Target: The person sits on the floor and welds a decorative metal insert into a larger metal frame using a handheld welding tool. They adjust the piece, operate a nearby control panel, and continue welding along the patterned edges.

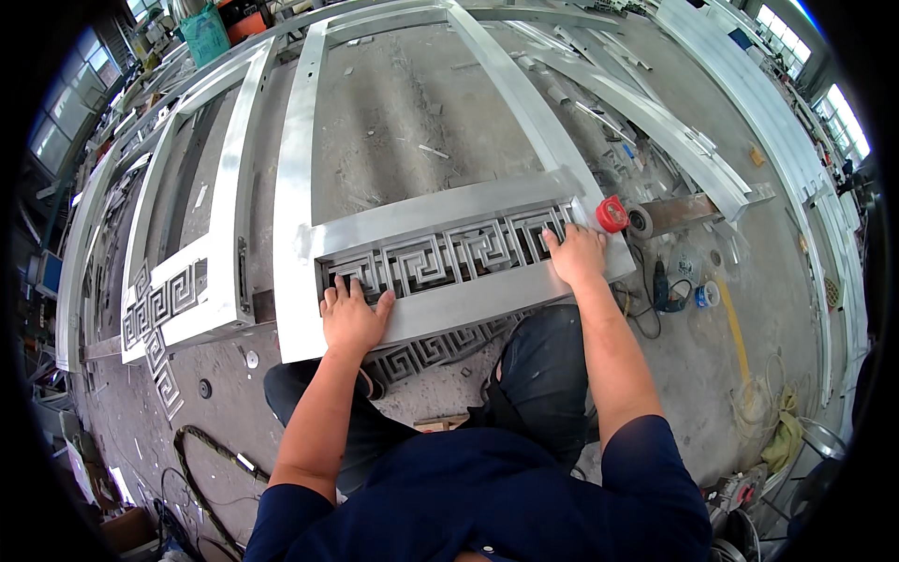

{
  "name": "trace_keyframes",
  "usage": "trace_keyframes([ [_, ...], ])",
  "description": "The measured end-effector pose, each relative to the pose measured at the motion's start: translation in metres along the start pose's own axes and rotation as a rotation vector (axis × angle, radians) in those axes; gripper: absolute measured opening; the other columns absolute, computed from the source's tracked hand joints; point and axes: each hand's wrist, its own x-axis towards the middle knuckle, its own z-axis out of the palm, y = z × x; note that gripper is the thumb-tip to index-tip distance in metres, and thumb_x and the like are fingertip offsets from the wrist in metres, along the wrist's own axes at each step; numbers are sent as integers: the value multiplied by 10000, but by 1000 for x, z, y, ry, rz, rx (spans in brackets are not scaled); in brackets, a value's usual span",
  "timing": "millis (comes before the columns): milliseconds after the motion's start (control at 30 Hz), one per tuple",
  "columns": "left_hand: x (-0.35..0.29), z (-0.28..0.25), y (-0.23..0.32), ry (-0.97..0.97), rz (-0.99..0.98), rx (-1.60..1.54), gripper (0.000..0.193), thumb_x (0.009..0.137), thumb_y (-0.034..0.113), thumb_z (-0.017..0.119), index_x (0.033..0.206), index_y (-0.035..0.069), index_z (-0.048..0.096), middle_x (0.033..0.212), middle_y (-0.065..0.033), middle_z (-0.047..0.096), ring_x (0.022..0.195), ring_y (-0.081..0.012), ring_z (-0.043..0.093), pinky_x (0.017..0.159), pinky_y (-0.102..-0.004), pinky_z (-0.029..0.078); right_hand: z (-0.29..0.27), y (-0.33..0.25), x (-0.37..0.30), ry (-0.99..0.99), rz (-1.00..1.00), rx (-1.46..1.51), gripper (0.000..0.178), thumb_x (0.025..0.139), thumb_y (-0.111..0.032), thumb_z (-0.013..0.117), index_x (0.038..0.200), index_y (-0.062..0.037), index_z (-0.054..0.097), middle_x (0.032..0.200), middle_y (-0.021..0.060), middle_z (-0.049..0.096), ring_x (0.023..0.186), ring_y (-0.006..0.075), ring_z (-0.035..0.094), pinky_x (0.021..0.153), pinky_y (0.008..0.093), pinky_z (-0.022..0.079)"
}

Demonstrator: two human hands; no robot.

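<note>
Above a cluttered workshop's dusty grey concrete floor (403,103), a bare left hand (356,317) and a bare right hand (578,255) reach forward, palms down, fingers loosely spread, resting at opposite ends of a silver geometric metal fretwork panel (451,258) set between them in a silver metal frame (478,302), a red tape measure (612,214) just beside the right hand.

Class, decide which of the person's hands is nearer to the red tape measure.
Right. The right hand is just left of the red tape measure; the left hand is at the opposite end of the fretwork panel.
</note>
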Motion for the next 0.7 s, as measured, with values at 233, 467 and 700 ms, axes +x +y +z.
trace_keyframes([
  [233, 0, 2, 1, 13, 5, -6, 867, 975, 665, 528, 1461, -53, 542, 1585, -291, 443, 1431, -418, 423, 1214, -484, 307, -8, 1, 1, -33, -5, -4, 629, 989, -606, 557, 984, -11, 759, 1095, 154, 751, 1116, 334, 644, 1029, 460, 415],
  [467, 0, 1, 0, 7, 1, -5, 842, 985, 653, 527, 1459, -43, 551, 1583, -290, 444, 1440, -423, 409, 1222, -486, 291, -13, 1, 2, -63, 18, 45, 639, 958, -611, 610, 996, 8, 762, 1079, 169, 750, 1114, 348, 640, 1049, 480, 409],
  [700, 0, -1, 1, 2, -11, -20, 837, 976, 643, 547, 1459, -41, 550, 1579, -293, 448, 1446, -426, 404, 1226, -485, 283, -14, 3, 4, -85, 7, 53, 648, 940, -617, 631, 1008, 13, 764, 1094, 169, 747, 1127, 343, 637, 1064, 485, 402],
])
